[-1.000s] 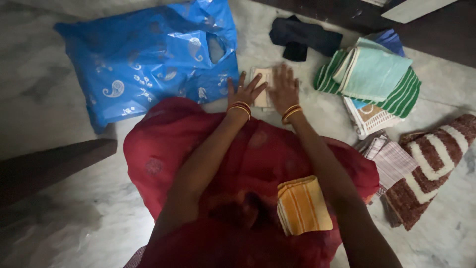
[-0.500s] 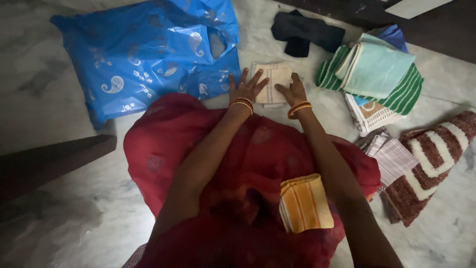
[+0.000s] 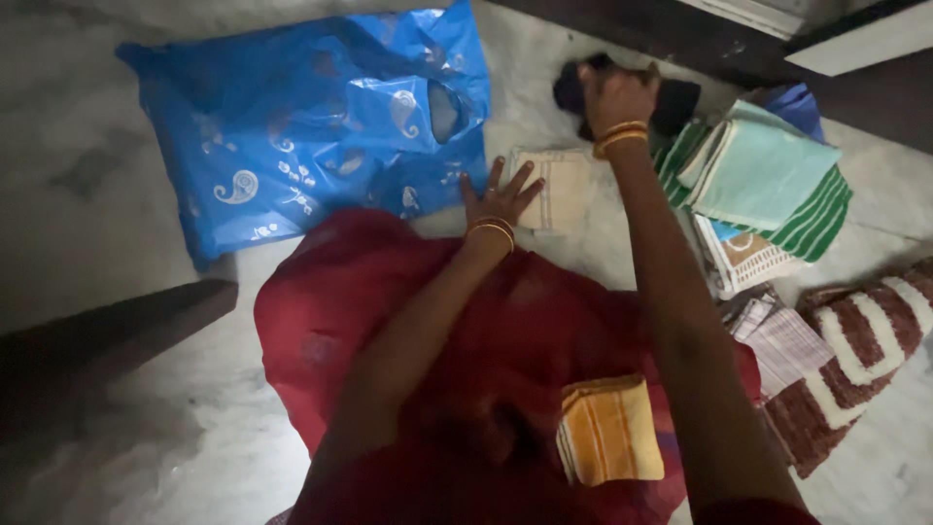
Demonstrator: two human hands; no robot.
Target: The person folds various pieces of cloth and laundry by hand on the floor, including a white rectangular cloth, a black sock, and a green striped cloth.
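My left hand (image 3: 499, 197) lies flat with fingers spread on the near left edge of a folded cream cloth (image 3: 554, 187) on the floor. My right hand (image 3: 614, 95) reaches farther out and closes on a dark black cloth (image 3: 677, 102) lying beyond the cream one. Both wrists wear gold bangles. A folded yellow-orange striped cloth (image 3: 610, 429) rests on my red-draped lap (image 3: 408, 340).
A large blue patterned plastic bag (image 3: 301, 117) lies on the marble floor to the left. On the right are stacked folded cloths: mint and green-striped (image 3: 768, 180), a white printed one (image 3: 743, 258), a checked one (image 3: 785, 342) and a maroon-and-white striped towel (image 3: 860, 350). Dark furniture edge at lower left (image 3: 97, 331).
My right hand left the cream cloth and moved up and away to the black cloth, gripping it. My left hand stayed on the cream cloth, pressing flat.
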